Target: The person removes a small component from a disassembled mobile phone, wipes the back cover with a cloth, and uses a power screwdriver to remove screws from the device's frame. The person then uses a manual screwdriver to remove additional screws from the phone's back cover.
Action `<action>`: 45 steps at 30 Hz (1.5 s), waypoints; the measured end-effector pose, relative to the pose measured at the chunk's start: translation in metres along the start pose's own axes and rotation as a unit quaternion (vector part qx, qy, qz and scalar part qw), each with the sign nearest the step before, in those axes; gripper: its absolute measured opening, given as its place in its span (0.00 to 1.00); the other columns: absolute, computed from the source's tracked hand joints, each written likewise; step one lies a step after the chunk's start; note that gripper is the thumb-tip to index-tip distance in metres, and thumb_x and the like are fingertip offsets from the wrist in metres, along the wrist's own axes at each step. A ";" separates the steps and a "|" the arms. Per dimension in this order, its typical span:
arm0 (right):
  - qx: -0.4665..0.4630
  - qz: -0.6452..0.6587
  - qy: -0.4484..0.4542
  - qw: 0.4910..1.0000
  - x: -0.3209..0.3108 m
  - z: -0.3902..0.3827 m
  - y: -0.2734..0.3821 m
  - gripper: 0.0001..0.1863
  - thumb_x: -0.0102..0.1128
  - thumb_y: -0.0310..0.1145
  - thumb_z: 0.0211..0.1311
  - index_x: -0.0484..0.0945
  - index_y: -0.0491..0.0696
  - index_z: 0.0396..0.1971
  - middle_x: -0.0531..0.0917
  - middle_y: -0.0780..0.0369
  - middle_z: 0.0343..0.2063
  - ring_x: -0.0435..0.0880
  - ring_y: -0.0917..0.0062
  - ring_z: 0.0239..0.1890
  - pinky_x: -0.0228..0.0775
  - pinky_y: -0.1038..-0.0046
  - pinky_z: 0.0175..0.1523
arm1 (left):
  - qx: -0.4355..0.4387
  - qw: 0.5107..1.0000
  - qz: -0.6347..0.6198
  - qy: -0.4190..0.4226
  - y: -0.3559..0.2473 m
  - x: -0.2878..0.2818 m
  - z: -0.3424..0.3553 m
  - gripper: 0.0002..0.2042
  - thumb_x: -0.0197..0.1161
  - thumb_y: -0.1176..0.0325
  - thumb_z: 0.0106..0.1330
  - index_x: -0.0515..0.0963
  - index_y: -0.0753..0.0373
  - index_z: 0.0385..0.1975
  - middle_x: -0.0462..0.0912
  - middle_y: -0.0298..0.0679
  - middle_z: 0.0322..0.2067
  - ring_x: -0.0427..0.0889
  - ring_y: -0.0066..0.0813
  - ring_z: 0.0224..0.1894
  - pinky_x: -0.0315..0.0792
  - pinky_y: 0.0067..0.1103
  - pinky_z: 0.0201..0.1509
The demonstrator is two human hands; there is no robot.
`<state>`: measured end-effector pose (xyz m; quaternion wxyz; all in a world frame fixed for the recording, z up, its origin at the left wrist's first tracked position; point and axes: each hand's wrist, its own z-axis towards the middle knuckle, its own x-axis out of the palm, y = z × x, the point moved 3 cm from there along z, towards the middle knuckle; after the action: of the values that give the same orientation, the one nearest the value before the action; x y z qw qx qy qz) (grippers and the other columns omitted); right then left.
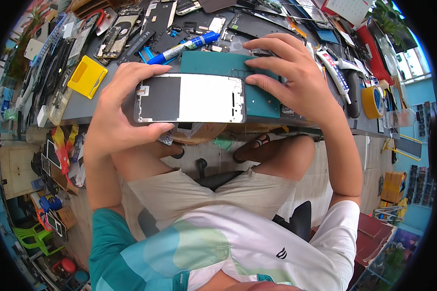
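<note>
My left hand (116, 106) is closed on a phone frame (211, 99), thumb along its near edge and fingers along its far edge. Its inner face is turned up: black on the left, a white panel on the right, with small cutouts near the right end. Beneath and beyond it lies a teal work mat (263, 99). Over the mat, my right hand (291, 77) has its fingers spread, with the thumb tip beside the frame's far right corner; whether it touches the frame I cannot tell. A blue marker (184, 47) lies just past the frame.
A yellow plastic tray (87, 76) sits at left, near opened phones (119, 36). On the right are a white tube (332, 72), a black handle (353, 94) and a yellow tape roll (372, 103). The bench's front edge (277, 120) runs above my knees.
</note>
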<state>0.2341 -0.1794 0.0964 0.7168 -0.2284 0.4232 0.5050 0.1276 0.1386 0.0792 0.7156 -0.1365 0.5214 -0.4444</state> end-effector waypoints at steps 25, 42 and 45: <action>0.013 -0.095 -0.001 0.995 -0.023 0.004 -0.010 0.09 0.76 0.26 0.62 0.89 0.46 0.42 0.89 0.62 0.57 0.85 0.62 0.60 0.76 0.60 0.68 | 0.075 0.991 0.108 0.040 -0.005 0.027 0.028 0.40 0.82 0.52 0.46 0.84 0.68 0.61 0.78 0.48 0.58 0.77 0.45 0.61 0.71 0.35 0.68; 0.159 -0.125 0.024 0.979 -0.059 -0.077 -0.043 0.13 0.80 0.32 0.62 0.89 0.45 0.44 0.87 0.61 0.47 0.85 0.63 0.51 0.77 0.64 0.58 | 0.084 0.994 -0.005 -0.071 0.013 0.027 0.023 0.46 0.79 0.39 0.55 0.83 0.73 0.65 0.79 0.53 0.61 0.76 0.46 0.64 0.67 0.37 0.72; 0.153 -0.127 0.011 0.980 -0.053 -0.072 -0.046 0.09 0.76 0.27 0.64 0.86 0.43 0.41 0.88 0.61 0.45 0.86 0.65 0.45 0.79 0.64 0.54 | 0.101 0.987 -0.025 -0.125 0.018 0.025 0.017 0.40 0.76 0.41 0.61 0.84 0.75 0.61 0.80 0.55 0.60 0.78 0.46 0.63 0.68 0.35 0.71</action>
<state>0.2424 -0.2796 0.0979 0.7968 -0.1736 0.4706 0.3369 0.1529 0.1245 0.0593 0.7741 -0.1312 0.3768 -0.4915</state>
